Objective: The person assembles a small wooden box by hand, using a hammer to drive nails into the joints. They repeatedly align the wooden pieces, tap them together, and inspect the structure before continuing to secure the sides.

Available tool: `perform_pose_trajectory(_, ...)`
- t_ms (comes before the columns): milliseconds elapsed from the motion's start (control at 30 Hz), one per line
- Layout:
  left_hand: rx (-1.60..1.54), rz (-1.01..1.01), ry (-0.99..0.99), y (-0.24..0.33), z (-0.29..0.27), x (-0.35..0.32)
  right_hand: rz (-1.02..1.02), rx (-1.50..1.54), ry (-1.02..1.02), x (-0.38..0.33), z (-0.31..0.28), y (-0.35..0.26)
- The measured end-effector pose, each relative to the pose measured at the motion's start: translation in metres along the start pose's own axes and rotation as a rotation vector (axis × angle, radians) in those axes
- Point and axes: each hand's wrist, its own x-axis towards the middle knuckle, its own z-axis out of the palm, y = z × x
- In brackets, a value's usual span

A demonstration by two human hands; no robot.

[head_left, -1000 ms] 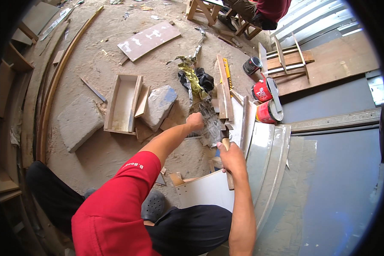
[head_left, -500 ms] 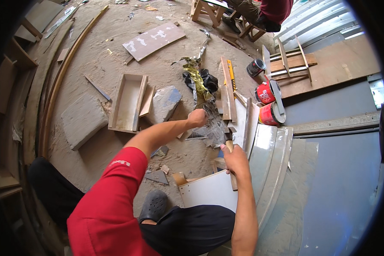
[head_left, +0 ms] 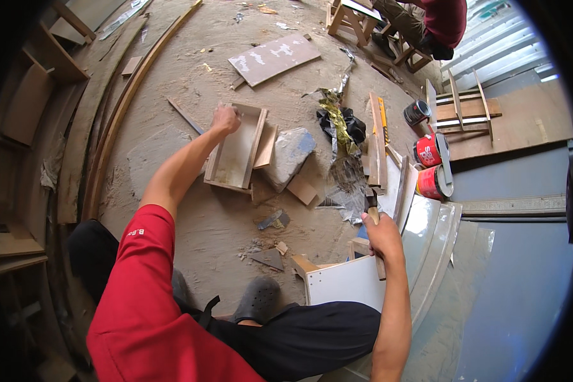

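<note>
My left hand [head_left: 226,119] is closed at the far left rim of a shallow wooden drawer box [head_left: 256,148], its fingers curled over the edge. The box lies open side up on the dusty ground, and my forearm hides part of its left side. Lower right, my right hand [head_left: 383,234] grips the wooden handle of a hammer [head_left: 381,268]. The hammer's dark head points away from me, beside crumpled clear plastic and silvery foil [head_left: 348,181]. A small wood board [head_left: 266,146] leans against the box's right side, next to a pale stone slab [head_left: 291,153].
A white panel [head_left: 344,282] stands by my knee. Glass sheets [head_left: 430,254] lie to the right, near red paint cans [head_left: 431,183]. Farther off are a yellow level [head_left: 382,114], a flat board [head_left: 274,58] and a seated person [head_left: 420,25]. Long planks [head_left: 134,86] line the left.
My left hand has gone from beside the foil, left and away, to the drawer box. My right hand keeps the hammer. The view has swung left.
</note>
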Motion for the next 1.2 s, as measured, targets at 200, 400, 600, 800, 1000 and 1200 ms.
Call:
perform_pose_trajectory(200, -0.059, -0.012, -0.203, -0.021, 0.002, -0.016, -0.036, -0.129, 0.039, 0.008, 0.008, 0.001)
perform_pose_trajectory(400, -0.017, 0.158, 0.037, -0.032, -0.014, -0.043, -0.103, -0.141, 0.102, -0.01, 0.007, -0.03)
perform_pose_trajectory(600, -0.228, 0.195, 0.222, -0.019, -0.055, -0.123, -0.222, -0.048, 0.151, -0.028, 0.005, -0.078)
perform_pose_trajectory(800, -0.343, 0.237, 0.439, -0.029, -0.072, -0.216, -0.362, 0.166, 0.054, -0.024, 0.035, -0.127)
perform_pose_trajectory(1000, -0.436, 0.08, 0.396, -0.019, -0.079, -0.293, -0.39, 0.362, -0.295, -0.021, 0.083, -0.152)
perform_pose_trajectory(1200, -0.492, 0.047, 0.397, -0.023, -0.089, -0.338, -0.351, 0.555, -0.416, -0.039, 0.134, -0.158)
